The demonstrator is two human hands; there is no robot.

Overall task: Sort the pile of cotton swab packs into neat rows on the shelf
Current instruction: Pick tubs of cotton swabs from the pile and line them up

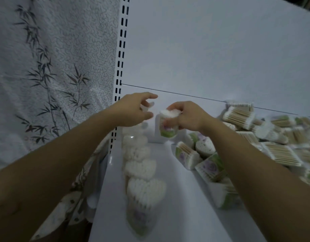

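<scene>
A row of heart-shaped cotton swab packs (140, 166) stands upright along the left side of the white shelf (177, 198), running from the front edge toward the back panel. My left hand (133, 110) hovers over the far end of that row, fingers loosely spread; a pack behind it is partly hidden and blurred. My right hand (187, 116) grips one heart-shaped pack (166, 126) with a green and purple flower label, holding it upright above the shelf beside the row's far end. A loose pile of swab packs (255, 142) lies at the right.
The pile holds heart packs with flower labels (210, 166) and flat rectangular packs of wooden swabs (239, 114). A slotted white upright (120, 67) borders the shelf on the left. A bamboo-print curtain (45, 75) hangs to its left. The white back panel (211, 58) rises behind.
</scene>
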